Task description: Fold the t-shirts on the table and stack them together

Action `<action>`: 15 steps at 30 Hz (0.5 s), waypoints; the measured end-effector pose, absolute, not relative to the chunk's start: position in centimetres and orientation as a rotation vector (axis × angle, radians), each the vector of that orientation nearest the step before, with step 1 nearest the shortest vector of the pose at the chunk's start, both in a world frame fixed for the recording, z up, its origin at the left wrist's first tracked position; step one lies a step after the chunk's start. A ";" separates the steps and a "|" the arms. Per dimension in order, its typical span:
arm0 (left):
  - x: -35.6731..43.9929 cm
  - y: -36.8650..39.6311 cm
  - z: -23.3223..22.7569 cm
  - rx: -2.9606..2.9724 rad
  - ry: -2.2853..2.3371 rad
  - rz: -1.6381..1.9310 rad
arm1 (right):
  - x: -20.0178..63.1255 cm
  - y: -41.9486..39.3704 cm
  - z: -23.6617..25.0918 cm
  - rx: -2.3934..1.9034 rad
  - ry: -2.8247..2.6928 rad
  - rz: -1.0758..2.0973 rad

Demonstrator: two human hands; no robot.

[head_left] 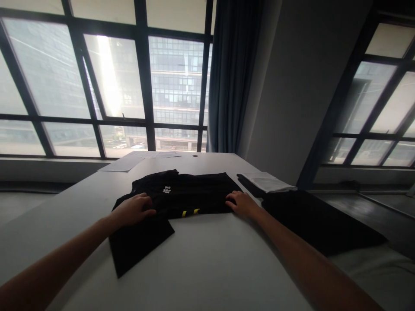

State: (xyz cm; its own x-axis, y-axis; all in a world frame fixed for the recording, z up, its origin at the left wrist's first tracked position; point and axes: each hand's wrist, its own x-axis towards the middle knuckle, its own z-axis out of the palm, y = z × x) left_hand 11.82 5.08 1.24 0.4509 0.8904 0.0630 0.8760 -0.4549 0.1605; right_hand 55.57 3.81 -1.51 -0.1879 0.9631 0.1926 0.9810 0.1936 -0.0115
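Note:
A black T-shirt (201, 192) lies on the white table, stretched sideways, with a small white print near its left part and two yellow marks along the near edge. One sleeve (139, 246) spreads out towards me at the left. My left hand (134, 209) rests on the shirt above that sleeve, thumb apart from the curved fingers. At the shirt's right end, my right hand (241, 203) touches the cloth with its fingers spread. Neither hand visibly lifts the fabric.
The white table (201, 263) runs away towards the windows. Paper sheets (121, 164) lie at its far left. Along the right side are a folded white cloth (267, 181) and a large black cloth (319, 220). A blue curtain (230, 86) hangs behind.

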 end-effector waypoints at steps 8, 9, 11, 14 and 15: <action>7.5 -0.5 0.6 2.482 1.288 0.139 | 58.2 -2.0 -0.2 -1.823 -2.239 -0.278; 7.2 -0.8 0.5 2.499 1.270 0.184 | 58.3 -2.5 -0.1 -1.799 -2.227 -0.236; 6.7 -1.3 0.7 2.502 1.211 0.228 | 58.8 -3.2 0.2 -1.777 -2.214 -0.108; 5.5 -1.8 1.7 2.413 1.151 0.178 | 60.1 -4.0 0.8 -1.779 -2.187 0.092; 5.1 -2.0 2.0 2.374 1.153 0.154 | 60.7 -4.2 0.9 -1.791 -2.187 0.148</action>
